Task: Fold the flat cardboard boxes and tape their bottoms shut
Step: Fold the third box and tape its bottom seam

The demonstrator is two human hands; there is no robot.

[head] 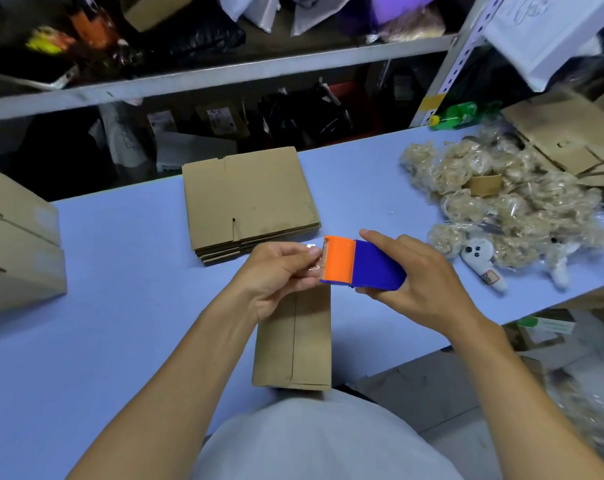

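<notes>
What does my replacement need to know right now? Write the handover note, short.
Right hand grips the orange-and-blue tape dispenser above the table.
Left hand pinches the clear tape end at the dispenser's cutter.
Folded box lies under the hands, bottom seam facing up, no tape visible on it yet.
Stack of flat boxes waits behind it.
Left: tape this seam, then fold and tape the stack.

I'm standing in what looks like a small packing or stock room: a blue worktable (120,271) with a stack of flat cardboard boxes (248,202), bagged plush toys (501,209) heaped beside it, and metal shelving (224,76) crammed with parcels.
</notes>
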